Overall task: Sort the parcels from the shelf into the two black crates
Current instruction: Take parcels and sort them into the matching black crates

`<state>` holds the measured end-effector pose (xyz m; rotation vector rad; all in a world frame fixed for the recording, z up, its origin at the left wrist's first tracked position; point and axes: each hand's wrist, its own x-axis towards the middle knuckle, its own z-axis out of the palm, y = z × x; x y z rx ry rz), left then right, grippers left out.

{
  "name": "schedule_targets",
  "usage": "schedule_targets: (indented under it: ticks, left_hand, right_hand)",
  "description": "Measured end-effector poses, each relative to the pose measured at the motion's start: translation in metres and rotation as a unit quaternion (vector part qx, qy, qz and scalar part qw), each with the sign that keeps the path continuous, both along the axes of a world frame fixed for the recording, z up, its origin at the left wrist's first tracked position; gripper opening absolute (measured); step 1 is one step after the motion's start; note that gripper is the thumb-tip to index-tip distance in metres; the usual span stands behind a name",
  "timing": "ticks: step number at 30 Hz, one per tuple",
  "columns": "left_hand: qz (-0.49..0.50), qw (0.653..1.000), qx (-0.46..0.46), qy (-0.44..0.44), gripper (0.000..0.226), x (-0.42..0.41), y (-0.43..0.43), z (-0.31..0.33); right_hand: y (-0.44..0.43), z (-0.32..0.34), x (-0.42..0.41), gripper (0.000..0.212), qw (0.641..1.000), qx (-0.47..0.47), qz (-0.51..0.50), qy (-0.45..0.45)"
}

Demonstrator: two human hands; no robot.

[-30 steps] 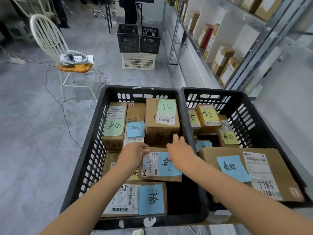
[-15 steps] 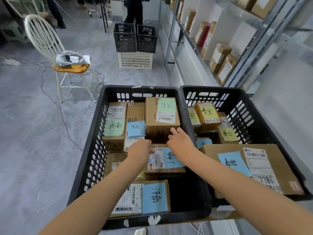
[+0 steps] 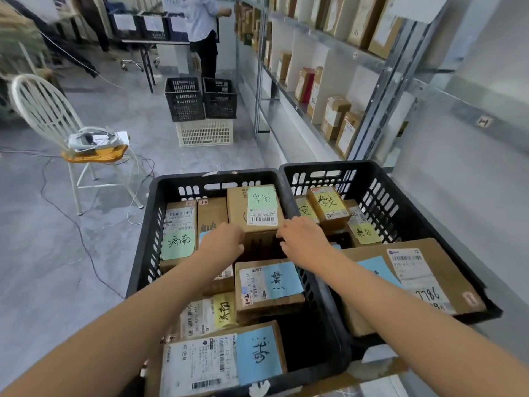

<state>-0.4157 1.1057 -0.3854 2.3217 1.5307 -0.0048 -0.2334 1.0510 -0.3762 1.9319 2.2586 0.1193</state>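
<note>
A square-edged cardboard box (image 3: 262, 207), topped with a pale green handwritten note and a barcode label, is seen at the back of the left crate (image 3: 142, 253), a slotted black plastic bin packed with flatter brown parcels. The box is gripped at its near corners, with the left hand (image 3: 221, 243) curled on one side and the right hand (image 3: 303, 239) on the other, the hands kept apart. The right crate (image 3: 400, 202) is set directly alongside.
</note>
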Motion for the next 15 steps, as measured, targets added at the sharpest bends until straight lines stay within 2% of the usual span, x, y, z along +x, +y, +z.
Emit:
schedule_targets:
  ticks: [5, 8, 15]
  left_hand:
    - [-0.099, 0.981, 0.057, -0.16, 0.026, 0.029, -0.001, 0.042]
    - [-0.162, 0.954, 0.098, -0.233, 0.025, 0.061, -0.01, 0.066]
    - [-0.26, 0.928, 0.126, -0.236, 0.044, 0.144, -0.022, 0.113]
  right_hand:
    - [-0.012, 0.045, 0.034, 0.033, 0.989, 0.066, -0.097, 0.094]
    - [-0.034, 0.07, 0.065, 0.036, 0.982, 0.096, -0.134, 0.091]
    - [-0.102, 0.138, 0.141, 0.039, 0.94, 0.186, -0.26, 0.119]
